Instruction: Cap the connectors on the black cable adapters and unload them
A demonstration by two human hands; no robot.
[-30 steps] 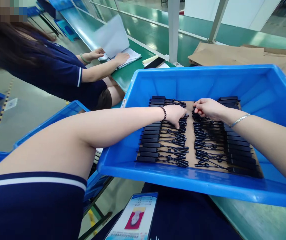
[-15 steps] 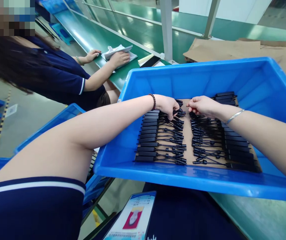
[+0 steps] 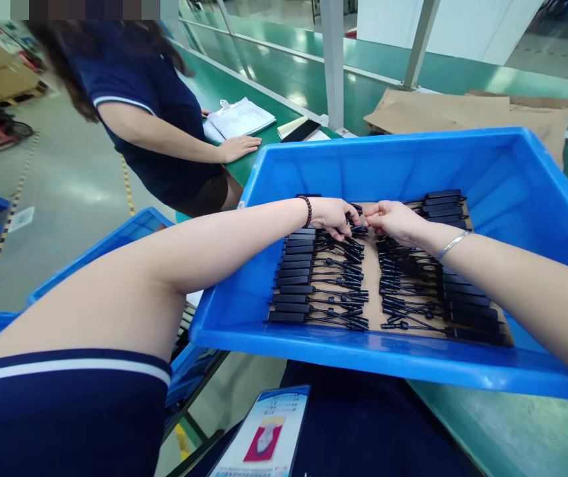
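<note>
Inside the blue bin (image 3: 393,159), black box-shaped adapters with short cables (image 3: 296,289) lie in two columns on a brown cardboard sheet (image 3: 374,305). The cable ends of both columns face the middle. My left hand (image 3: 331,215), with a beaded bracelet, is at the far end of the left column, its curled fingers closed round black cable ends (image 3: 359,230). Right beside it, my right hand (image 3: 396,220), wearing a silver bangle, is pinched over the gap between the columns. Whatever its fingertips hold is too small to make out. Cables of the right column (image 3: 407,271) lie under it.
A co-worker in a navy shirt (image 3: 134,86) stands at the green bench on the left, one hand (image 3: 238,148) on it. Papers (image 3: 241,119) and a black phone (image 3: 301,130) lie there. Cardboard sheets (image 3: 443,109) lie behind the bin. Another blue bin (image 3: 149,218) is at left.
My right hand has moved left, its fingertips now close to my left hand. The co-worker has straightened up and shifted right, and the papers on the bench now lie flat.
</note>
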